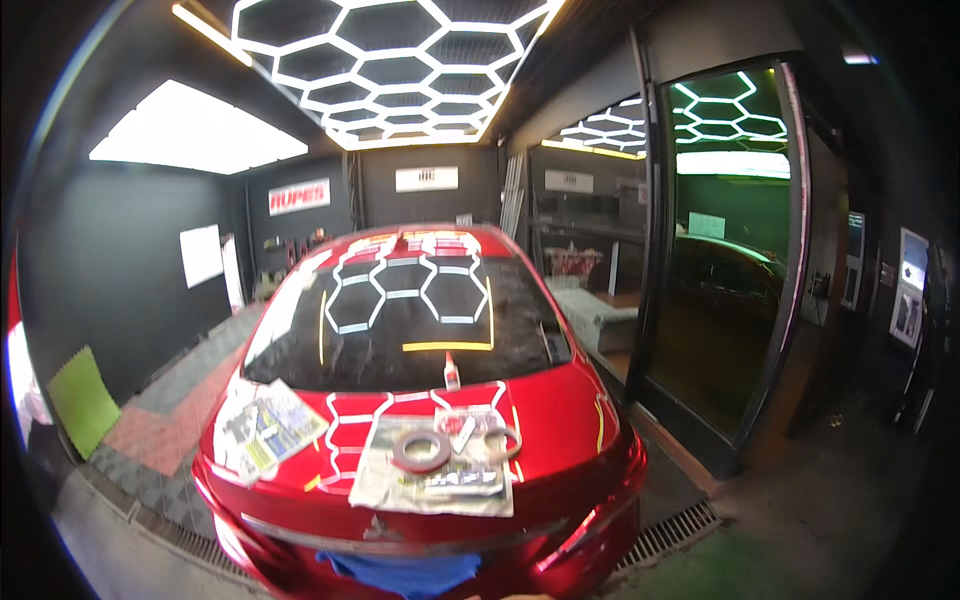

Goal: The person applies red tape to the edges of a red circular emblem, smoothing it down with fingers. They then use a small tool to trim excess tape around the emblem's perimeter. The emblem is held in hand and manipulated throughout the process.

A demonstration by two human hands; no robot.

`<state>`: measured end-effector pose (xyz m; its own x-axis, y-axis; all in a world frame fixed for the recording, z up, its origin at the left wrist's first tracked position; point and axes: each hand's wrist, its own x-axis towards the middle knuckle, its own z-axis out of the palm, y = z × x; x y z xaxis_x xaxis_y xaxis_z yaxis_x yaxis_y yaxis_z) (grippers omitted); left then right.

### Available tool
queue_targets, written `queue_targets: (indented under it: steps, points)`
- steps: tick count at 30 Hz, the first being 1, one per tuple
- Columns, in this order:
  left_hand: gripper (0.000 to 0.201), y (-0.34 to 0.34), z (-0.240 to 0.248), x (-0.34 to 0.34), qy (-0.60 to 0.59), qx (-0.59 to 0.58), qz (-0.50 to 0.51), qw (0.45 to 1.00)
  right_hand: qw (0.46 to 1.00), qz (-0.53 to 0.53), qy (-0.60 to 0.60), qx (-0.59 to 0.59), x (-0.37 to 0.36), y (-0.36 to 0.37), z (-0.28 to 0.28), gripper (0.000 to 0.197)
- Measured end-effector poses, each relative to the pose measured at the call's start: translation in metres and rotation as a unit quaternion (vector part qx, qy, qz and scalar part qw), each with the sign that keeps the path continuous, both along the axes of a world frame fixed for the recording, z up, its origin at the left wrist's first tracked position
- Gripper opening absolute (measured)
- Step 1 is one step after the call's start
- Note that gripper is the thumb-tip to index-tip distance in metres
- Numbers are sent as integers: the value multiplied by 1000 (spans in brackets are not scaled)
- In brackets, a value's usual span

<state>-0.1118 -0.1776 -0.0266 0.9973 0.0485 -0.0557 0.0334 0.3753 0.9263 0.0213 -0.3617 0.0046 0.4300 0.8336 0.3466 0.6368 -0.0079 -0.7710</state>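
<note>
A red car (560, 430) stands in front of me, its rear toward me. On its trunk lid lies a folded newspaper (385, 490). A dark grey roll of masking tape (408, 462) and a paler tape roll (513, 436) rest on that paper, with a small white item (464, 434) between them. Upright near the rear window stands a small white bottle with a red cap (451, 375). A blue cloth (400, 575) hangs at the rear below the emblem. Only a skin-coloured sliver, perhaps my right hand (527, 598), shows at the lower edge; its fingers are hidden. My left hand is out of view.
More newspaper sheets (270, 430) lie on the trunk's left side. Floor drain grates (672, 532) flank the car's rear. A large glass door (725, 300) stands on the right. A green sheet (83, 402) leans by the left wall. Hexagonal lights (385, 70) hang overhead.
</note>
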Motion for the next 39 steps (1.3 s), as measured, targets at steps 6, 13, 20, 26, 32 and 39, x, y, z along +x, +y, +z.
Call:
queue_targets:
  steps: [6, 13, 20, 26, 32, 39]
  points:
    - [94, 34, -38, 23, 21, 51, -58, 997, 997, -42, -16, -55, 19, 6, -12, 20]
    - [89, 54, -49, 8, -20, -176, -47, 983, 981, -83, 161, -70, 13, 30, -13, 18]
    - [92, 49, -62, 8, -154, -210, -25, 965, 930, -45, 364, 10, 14, 34, -47, 19]
    - [92, 38, -28, 49, -119, -174, 86, 974, 863, -13, 504, -34, 44, 46, -35, 16]
    - [75, 71, 24, 92, -112, -226, 124, 960, 865, 56, 499, 4, 74, 87, -4, 18]
    - [75, 142, 65, 121, -186, -347, 155, 906, 926, 85, 367, 11, 135, 83, 38, 51]
